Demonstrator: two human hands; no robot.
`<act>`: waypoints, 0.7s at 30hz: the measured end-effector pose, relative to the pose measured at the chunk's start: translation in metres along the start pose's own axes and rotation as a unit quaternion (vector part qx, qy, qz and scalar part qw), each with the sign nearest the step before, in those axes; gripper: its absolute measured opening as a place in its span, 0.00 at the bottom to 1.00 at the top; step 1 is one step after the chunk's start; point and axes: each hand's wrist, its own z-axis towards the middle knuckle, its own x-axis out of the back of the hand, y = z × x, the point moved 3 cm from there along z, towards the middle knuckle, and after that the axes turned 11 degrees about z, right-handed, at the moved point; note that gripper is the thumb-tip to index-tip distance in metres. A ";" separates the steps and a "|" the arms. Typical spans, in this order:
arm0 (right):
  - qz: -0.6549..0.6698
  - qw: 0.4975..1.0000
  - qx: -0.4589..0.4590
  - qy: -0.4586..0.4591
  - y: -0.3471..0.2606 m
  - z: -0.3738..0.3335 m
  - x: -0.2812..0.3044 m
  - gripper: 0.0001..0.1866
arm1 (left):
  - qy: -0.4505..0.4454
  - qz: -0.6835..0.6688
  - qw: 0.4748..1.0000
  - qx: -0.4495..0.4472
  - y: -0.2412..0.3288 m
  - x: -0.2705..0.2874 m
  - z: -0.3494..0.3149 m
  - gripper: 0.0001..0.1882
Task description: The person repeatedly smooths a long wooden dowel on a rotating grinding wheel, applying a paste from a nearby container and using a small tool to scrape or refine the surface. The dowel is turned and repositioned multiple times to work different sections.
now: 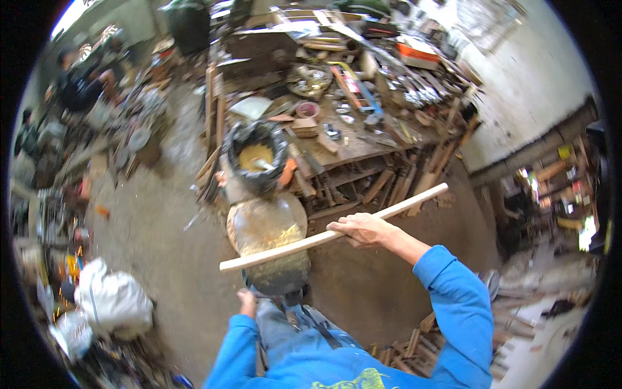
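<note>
My right hand (360, 229) is closed around a long pale wooden stick (414, 203), gripping it right of its middle. The stick slants across in front of me, its left end lower and nearer. Below it and partly covered by it is a round, worn block (259, 217) strewn with yellowish shavings. My left hand (247, 303) is at the block's near left side, fingers curled. A dark edge shows just above that hand, but what it holds is hidden. Behind the block stands a bucket lined with a black bag (277, 175), with tan material and a pale object inside.
A cluttered workbench (363, 150) carries wood pieces, a red-rimmed bowl (307, 109) and tools, including a blue and orange one. Wood scraps lean under it. A white sack (111, 299) lies at left. A person (81, 87) sits at the far left. More wood lies at right.
</note>
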 end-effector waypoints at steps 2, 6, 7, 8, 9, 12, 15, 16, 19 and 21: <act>0.002 1.000 0.002 0.024 0.002 -0.001 0.000 0.26 | -0.192 -0.145 0.964 0.112 -0.044 -0.063 -0.015 0.28; -0.036 0.999 0.016 0.012 0.002 -0.003 0.003 0.27 | -0.667 -0.099 0.731 -0.106 -0.002 -0.236 -0.187 0.34; -0.037 0.999 0.035 0.010 0.000 -0.002 0.005 0.29 | -0.716 -0.252 0.647 0.069 0.011 -0.258 -0.249 0.27; -0.038 0.999 0.019 -0.015 0.000 -0.001 0.006 0.29 | -0.771 -0.283 0.559 0.117 0.026 -0.266 -0.312 0.25; -0.042 0.999 0.016 -0.024 0.000 0.000 0.008 0.29 | -0.801 -0.330 0.462 0.192 0.047 -0.258 -0.363 0.23; -0.036 0.998 0.045 -0.031 -0.004 0.009 0.006 0.27 | -0.870 -0.346 0.348 0.056 0.087 -0.157 -0.459 0.21; -0.019 0.995 0.096 -0.004 -0.010 0.023 -0.004 0.23 | -0.774 -0.421 0.470 -0.052 0.116 -0.053 -0.435 0.20; -0.016 0.995 0.102 -0.007 -0.011 0.028 -0.009 0.22 | -0.660 -0.411 0.624 -0.083 0.116 -0.021 -0.409 0.19; -0.001 0.993 0.116 0.003 -0.013 0.035 -0.020 0.23 | -0.340 -0.385 0.837 -0.187 0.092 0.012 -0.323 0.15; 0.019 0.991 0.131 0.019 -0.014 0.037 -0.022 0.23 | -0.366 -0.394 0.796 -0.276 0.069 0.014 -0.281 0.13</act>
